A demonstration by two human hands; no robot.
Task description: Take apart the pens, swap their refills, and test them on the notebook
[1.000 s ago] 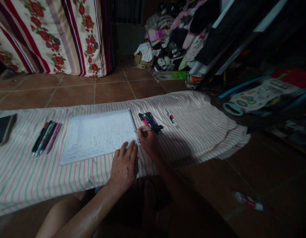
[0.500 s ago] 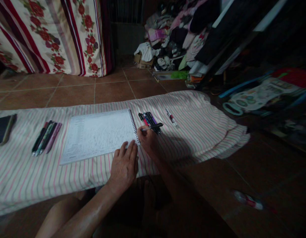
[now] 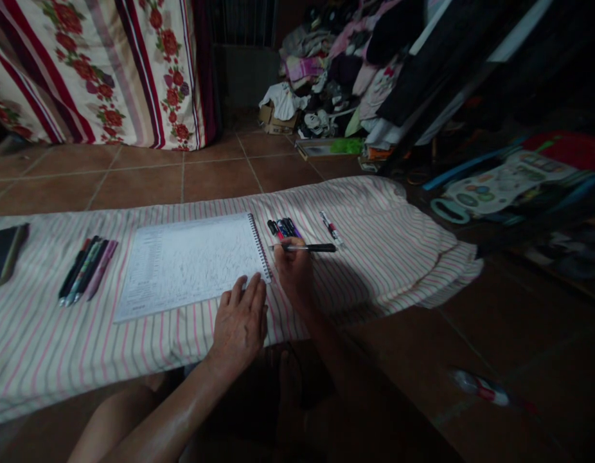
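My left hand [image 3: 240, 319] lies flat, fingers stretched, on the lower right corner of a spiral notebook [image 3: 191, 260] whose page is covered in faint writing. Just right of the spiral binding, my right hand [image 3: 295, 267] is closed around a black pen [image 3: 319, 247]. The pen lies nearly level, its tip toward the notebook and its dark end to the right. Behind that hand is a group of several pens [image 3: 284, 226], partly hidden by it. A single white, red and black pen [image 3: 331, 229] lies farther right.
A striped cloth [image 3: 398, 257] covers the long low surface. Several pens [image 3: 88, 270] lie left of the notebook, and a dark phone [image 3: 6, 254] is at the left edge. On the tiled floor lies a plastic bottle [image 3: 480, 388]. Clothes [image 3: 336, 71] are piled at the back.
My right hand has moved slightly right, away from the notebook's binding, and the pen in it has swung to nearly level. My left hand stays on the notebook corner.
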